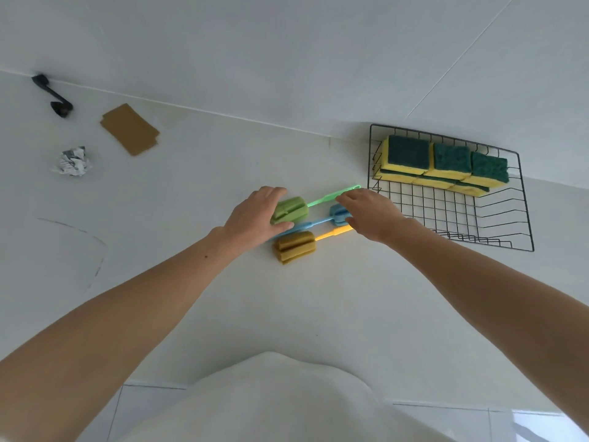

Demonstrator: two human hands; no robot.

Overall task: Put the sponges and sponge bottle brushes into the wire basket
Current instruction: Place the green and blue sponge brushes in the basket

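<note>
Head view puts your bare forearms over the white countertop [318, 298]. Nearest lies the mustard-yellow sponge bottle brush [294, 247], untouched. Just beyond it, your left hand [255, 218] cups the green sponge brush [291, 210], fingers curled over its foam head. Your right hand [373, 215] closes fingers on the blue sponge brush [339, 215]. Farther right, the black wire basket [497, 231] holds stacked yellow-and-green scouring sponges [446, 164] against the wall. Far left sit crumpled paper [73, 161] and brown cardboard pieces [129, 129].
</note>
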